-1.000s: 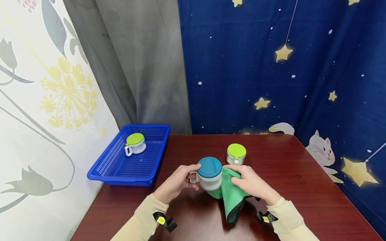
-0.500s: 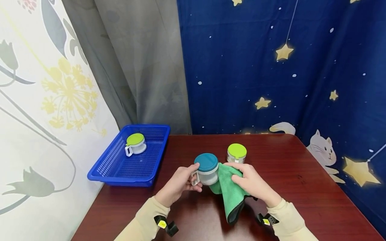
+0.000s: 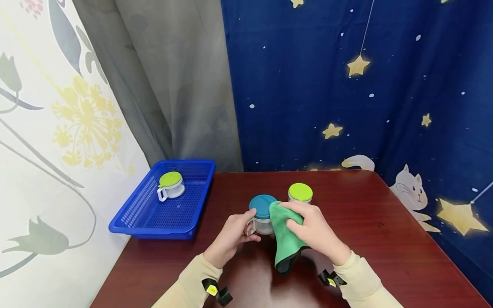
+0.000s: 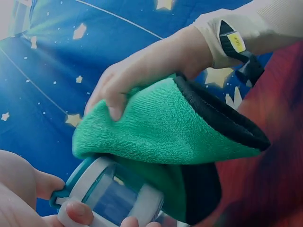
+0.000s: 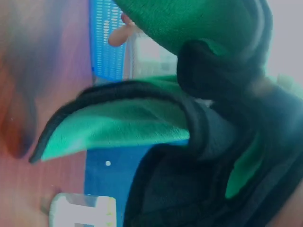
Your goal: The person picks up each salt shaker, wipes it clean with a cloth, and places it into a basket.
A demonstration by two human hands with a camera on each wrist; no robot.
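Observation:
In the head view my left hand (image 3: 232,235) grips the handle of a clear jar with a blue lid (image 3: 262,207), its thumb at the lid's edge. My right hand (image 3: 313,224) holds a green cloth (image 3: 286,233) with black edging against the jar's right side, and a loose corner hangs down. The left wrist view shows the cloth draped over the jar's lid and side, with the clear wall (image 4: 116,191) partly exposed. Folds of cloth fill much of the right wrist view and hide the right fingers there.
Behind the right hand stands a jar with a lime-green lid (image 3: 300,192). A blue plastic basket (image 3: 192,226) sits at the table's left, holding another lime-lidded jar (image 3: 171,185) with a white handle. The dark red table (image 3: 385,239) extends to the right, and curtains hang behind it.
The right hand and cloth have moved left, now covering the right part of the blue-lidded jar and its lid. The jar has shifted slightly back from its place a second ago.

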